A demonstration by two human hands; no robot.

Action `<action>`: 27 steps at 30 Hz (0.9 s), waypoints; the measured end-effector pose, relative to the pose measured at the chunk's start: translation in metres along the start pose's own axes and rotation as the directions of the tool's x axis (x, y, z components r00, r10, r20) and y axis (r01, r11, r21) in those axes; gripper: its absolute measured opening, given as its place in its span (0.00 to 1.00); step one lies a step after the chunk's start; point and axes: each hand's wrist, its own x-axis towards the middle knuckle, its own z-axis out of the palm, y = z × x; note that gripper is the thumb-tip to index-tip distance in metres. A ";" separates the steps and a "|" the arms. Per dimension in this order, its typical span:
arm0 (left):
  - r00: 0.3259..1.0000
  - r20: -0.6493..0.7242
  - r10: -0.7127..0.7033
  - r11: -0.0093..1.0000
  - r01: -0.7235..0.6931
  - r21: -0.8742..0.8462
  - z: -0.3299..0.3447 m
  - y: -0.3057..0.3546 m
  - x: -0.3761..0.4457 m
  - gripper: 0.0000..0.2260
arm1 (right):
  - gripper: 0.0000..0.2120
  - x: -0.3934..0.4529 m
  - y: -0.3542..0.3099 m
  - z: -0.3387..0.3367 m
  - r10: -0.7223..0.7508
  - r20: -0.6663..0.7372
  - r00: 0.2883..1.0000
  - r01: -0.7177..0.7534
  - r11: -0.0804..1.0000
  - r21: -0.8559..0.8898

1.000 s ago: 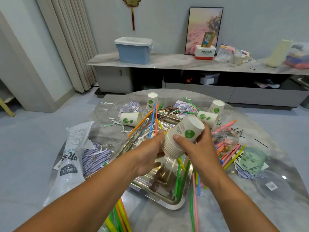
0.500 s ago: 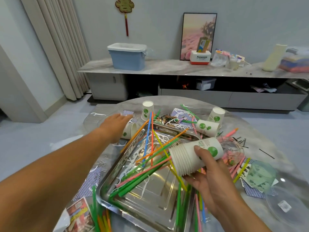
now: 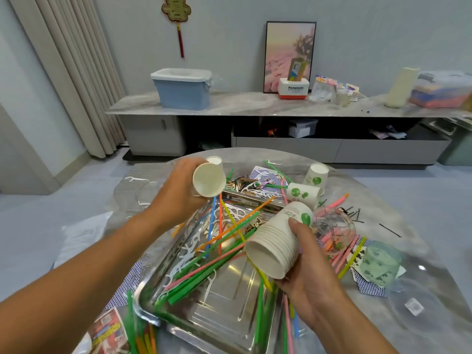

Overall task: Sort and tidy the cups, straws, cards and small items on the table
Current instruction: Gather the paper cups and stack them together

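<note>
Round marble table (image 3: 398,221), steel tray (image 3: 229,325), scattered straws (image 3: 344,254), cards (image 3: 370,290), paper cups (image 3: 315,176)

- Tray (image 3: 178,254) sits mid-counter (image 3: 408,226), straws (image 3: 204,270) in it.
- Two cups (image 3: 302,194) lie behind the tray.
- Cup stack (image 3: 274,247), held above the tray's right side.
</note>
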 end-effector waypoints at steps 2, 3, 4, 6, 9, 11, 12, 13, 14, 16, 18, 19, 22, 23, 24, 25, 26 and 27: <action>0.994 0.036 0.102 0.994 -0.100 -0.038 0.008 0.016 -0.019 0.32 | 0.19 -0.006 -0.007 0.001 0.065 0.088 0.994 -0.067 0.997 0.029; 0.991 0.064 0.117 0.993 -0.117 0.004 0.011 0.020 -0.026 0.33 | 0.19 -0.009 -0.009 0.001 0.094 0.131 0.987 -0.100 0.994 0.033; 0.988 0.092 0.123 0.989 -0.130 0.076 0.014 0.024 -0.032 0.34 | 0.19 -0.012 -0.011 0.002 0.117 0.174 0.978 -0.122 0.992 0.020; 0.975 0.131 0.178 0.950 -0.205 0.234 0.017 0.035 -0.038 0.33 | 0.22 -0.018 -0.012 0.005 0.146 0.243 0.959 -0.130 0.988 -0.081; 0.921 0.191 0.340 0.874 -0.384 0.296 0.012 0.056 -0.035 0.31 | 0.23 -0.026 -0.010 0.009 0.124 0.254 0.959 -0.044 0.954 -0.298; 0.850 0.274 0.449 0.816 -0.516 0.263 0.006 0.069 -0.032 0.29 | 0.20 -0.031 -0.013 0.009 0.077 0.243 0.967 0.020 0.927 -0.374; 0.808 0.318 0.495 0.784 -0.574 0.238 0.003 0.074 -0.032 0.29 | 0.21 -0.033 -0.016 0.009 0.071 0.239 0.968 0.030 0.918 -0.396; 0.770 0.356 0.530 0.758 -0.618 0.208 0.002 0.080 -0.032 0.28 | 0.23 -0.036 -0.020 0.006 0.074 0.235 0.969 0.030 0.911 -0.411; 0.744 0.386 0.545 0.746 -0.641 0.180 -0.002 0.082 -0.033 0.27 | 0.26 -0.037 -0.023 0.005 0.084 0.234 0.969 0.024 0.905 -0.425; 0.724 0.419 0.547 0.754 -0.644 0.128 -0.007 0.088 -0.035 0.26 | 0.31 -0.036 -0.030 0.000 0.098 0.211 0.973 0.007 0.895 -0.446; 0.725 0.430 0.538 0.768 -0.632 0.105 -0.010 0.093 -0.039 0.25 | 0.33 -0.034 -0.035 -0.004 0.138 0.192 0.972 -0.046 0.906 -0.421; 0.726 0.429 0.537 0.772 -0.628 0.097 -0.010 0.096 -0.043 0.26 | 0.35 -0.032 -0.037 -0.005 0.181 0.191 0.965 -0.094 0.916 -0.390; 0.714 0.424 0.557 0.752 -0.650 0.106 0.001 0.106 -0.056 0.28 | 0.48 -0.028 -0.039 -0.011 0.285 0.152 0.946 -0.230 0.925 -0.302; 0.708 0.422 0.566 0.735 -0.665 0.131 0.007 0.108 -0.061 0.28 | 0.50 -0.025 -0.038 -0.012 0.296 0.114 0.948 -0.253 0.922 -0.292; 0.710 0.419 0.566 0.723 -0.672 0.160 0.012 0.110 -0.066 0.29 | 0.50 -0.021 -0.035 -0.013 0.286 0.058 0.956 -0.257 0.920 -0.295; 0.719 0.411 0.561 0.721 -0.668 0.184 0.018 0.110 -0.072 0.30 | 0.50 -0.017 -0.033 -0.014 0.258 0.005 0.966 -0.246 0.928 -0.281; 0.735 0.399 0.549 0.730 -0.653 0.201 0.023 0.109 -0.078 0.32 | 0.49 -0.013 -0.031 -0.014 0.212 -0.040 0.976 -0.216 0.947 -0.239; 0.757 0.377 0.534 0.746 -0.632 0.211 0.029 0.108 -0.083 0.33 | 0.46 -0.010 -0.030 -0.013 0.160 -0.077 0.984 -0.171 0.973 -0.158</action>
